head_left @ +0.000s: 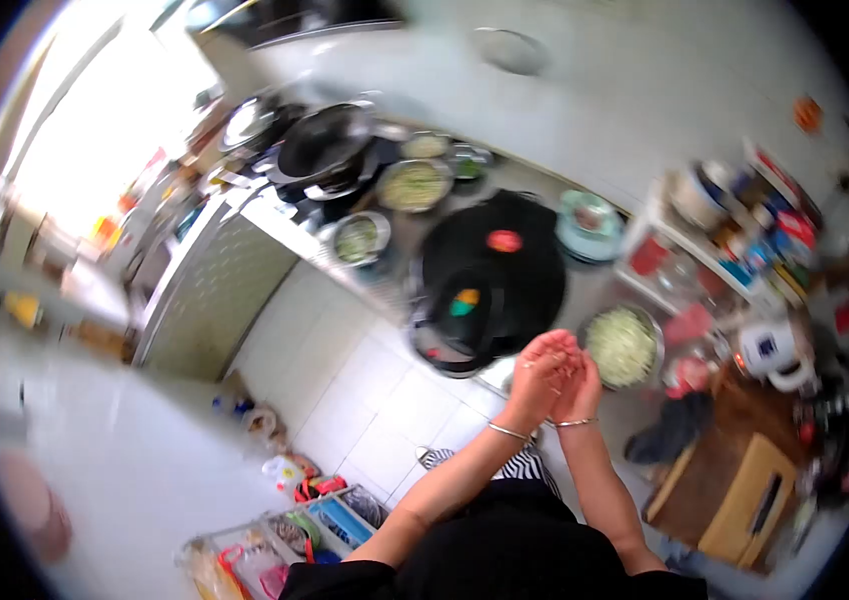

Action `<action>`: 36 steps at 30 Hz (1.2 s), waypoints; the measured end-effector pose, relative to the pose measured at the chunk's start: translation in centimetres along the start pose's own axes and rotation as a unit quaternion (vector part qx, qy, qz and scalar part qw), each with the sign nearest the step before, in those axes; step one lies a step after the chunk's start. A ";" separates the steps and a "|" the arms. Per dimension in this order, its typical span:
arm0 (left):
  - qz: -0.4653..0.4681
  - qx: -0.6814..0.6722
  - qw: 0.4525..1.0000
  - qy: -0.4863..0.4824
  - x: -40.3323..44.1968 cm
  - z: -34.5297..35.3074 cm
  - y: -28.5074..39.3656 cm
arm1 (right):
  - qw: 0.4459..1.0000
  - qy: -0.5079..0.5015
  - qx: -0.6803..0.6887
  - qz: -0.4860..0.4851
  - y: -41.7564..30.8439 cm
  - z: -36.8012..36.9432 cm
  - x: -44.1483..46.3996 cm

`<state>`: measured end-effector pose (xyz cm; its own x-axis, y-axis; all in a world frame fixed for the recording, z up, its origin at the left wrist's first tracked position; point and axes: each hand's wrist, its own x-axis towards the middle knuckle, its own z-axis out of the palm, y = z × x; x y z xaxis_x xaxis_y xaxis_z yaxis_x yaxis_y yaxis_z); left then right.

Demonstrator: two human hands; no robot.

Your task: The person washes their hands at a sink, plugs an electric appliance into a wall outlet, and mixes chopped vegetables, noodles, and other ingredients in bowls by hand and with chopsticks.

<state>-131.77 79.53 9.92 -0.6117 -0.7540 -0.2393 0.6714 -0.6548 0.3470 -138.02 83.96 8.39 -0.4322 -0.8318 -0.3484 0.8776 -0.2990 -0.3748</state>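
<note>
My left hand (537,380) and my right hand (577,388) are pressed side by side in front of me, slightly blurred. Their fingers look loosely cupped, not clenched, and I make out nothing held in them. A bracelet (508,431) circles the left wrist, and another bracelet (577,422) the right. Just right of the hands stands a metal bowl (659,352) with pale green shredded vegetable (621,346). Close on their left is a large round black appliance (530,270) with red and coloured labels.
Along the counter are a black wok (330,145), a bowl of shredded food (415,187), a smaller metal bowl (357,238) and stacked light-blue plates (590,230). A crowded white shelf (665,240) stands right, near a white jug-like appliance (775,350) and a wooden board (745,490).
</note>
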 end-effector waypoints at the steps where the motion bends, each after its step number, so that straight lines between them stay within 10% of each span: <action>1: 0.031 0.009 0.999 0.002 -1.2 -0.8 2.4 | 0.999 -0.016 -0.007 0.033 2.3 1.7 -0.1; 11: 0.318 -0.053 0.941 0.099 -14.8 -13.8 27.6 | 0.905 -0.227 0.084 0.350 32.5 11.1 -2.6; 17: 0.408 -0.075 0.896 0.157 -20.2 -18.8 37.2 | 0.915 -0.122 -0.123 0.365 44.6 16.7 -5.2; 36: 0.544 -0.101 0.799 0.234 -12.7 -30.1 70.5 | 0.825 -0.165 -0.190 0.507 74.2 36.3 9.7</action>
<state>-64.09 41.38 10.11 0.5723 -0.7885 -0.2255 0.7822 0.4422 0.4389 -69.56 36.72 8.41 0.6176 -0.6650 -0.4200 0.5976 0.7439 -0.2991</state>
